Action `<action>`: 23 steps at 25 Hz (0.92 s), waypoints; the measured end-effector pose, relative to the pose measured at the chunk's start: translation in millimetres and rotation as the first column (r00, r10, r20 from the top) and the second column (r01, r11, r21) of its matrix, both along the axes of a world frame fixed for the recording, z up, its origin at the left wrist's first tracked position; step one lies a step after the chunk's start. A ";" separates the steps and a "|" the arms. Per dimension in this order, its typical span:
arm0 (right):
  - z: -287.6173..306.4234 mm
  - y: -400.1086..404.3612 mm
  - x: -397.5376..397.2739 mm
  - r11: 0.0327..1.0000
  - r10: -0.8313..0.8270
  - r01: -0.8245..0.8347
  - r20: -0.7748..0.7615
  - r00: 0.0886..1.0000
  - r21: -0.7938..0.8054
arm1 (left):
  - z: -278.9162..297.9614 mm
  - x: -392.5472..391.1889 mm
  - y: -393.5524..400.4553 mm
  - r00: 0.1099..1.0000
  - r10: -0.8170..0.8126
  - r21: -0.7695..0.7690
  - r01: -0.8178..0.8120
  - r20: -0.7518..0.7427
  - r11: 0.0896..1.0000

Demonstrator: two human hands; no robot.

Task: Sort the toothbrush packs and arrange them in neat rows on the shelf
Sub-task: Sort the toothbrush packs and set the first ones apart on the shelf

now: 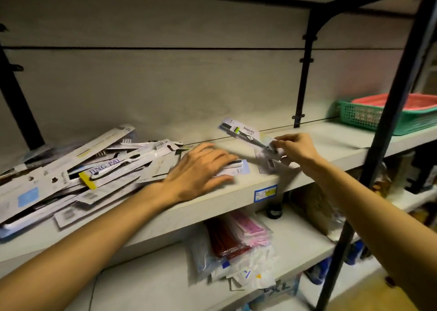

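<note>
The right hand (296,150) pinches the lower end of a toothbrush pack (246,134) marked "Niepoth", holding it tilted up off the shelf (331,143), its top end pointing back and left. Another pack (268,163) lies on the shelf just below that hand. The left hand (201,169) rests palm down, fingers straight, pressing on a flat pack (236,169) near the shelf's front edge. To its left, a loose pile of toothbrush packs (71,176) sprawls across the shelf, overlapping at all angles. A blue price label (265,193) is stuck on the shelf's front edge. Far right sits a green basket (361,117) with a red one nested inside. Bagged goods (238,242) lie on the shelf below.
</note>
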State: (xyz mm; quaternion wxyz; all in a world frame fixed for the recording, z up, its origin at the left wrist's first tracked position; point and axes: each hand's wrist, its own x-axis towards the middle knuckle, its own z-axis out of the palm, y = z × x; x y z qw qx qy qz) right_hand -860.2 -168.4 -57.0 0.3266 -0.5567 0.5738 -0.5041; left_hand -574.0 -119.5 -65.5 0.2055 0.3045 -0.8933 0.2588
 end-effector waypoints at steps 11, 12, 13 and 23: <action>-1.7 -43.1 -26.8 0.991 -0.136 0.125 0.284 0.949 0.056 | -7.7 -73.2 -28.3 0.986 -0.084 0.451 0.143 -0.147 0.881; -4.0 -48.7 -27.9 0.992 -0.124 0.116 0.244 0.962 0.046 | -9.9 -78.1 -31.8 0.978 -0.088 0.485 0.170 -0.187 0.858; -7.7 -51.9 -30.4 0.992 -0.125 0.123 0.132 0.983 0.023 | -12.8 -81.6 -33.6 0.970 -0.070 0.529 0.186 -0.233 0.828; -18.4 -79.9 -45.3 0.976 -0.031 -0.107 -0.608 0.793 -0.190 | -22.6 -96.7 -39.1 0.880 0.242 0.706 0.136 -0.408 0.695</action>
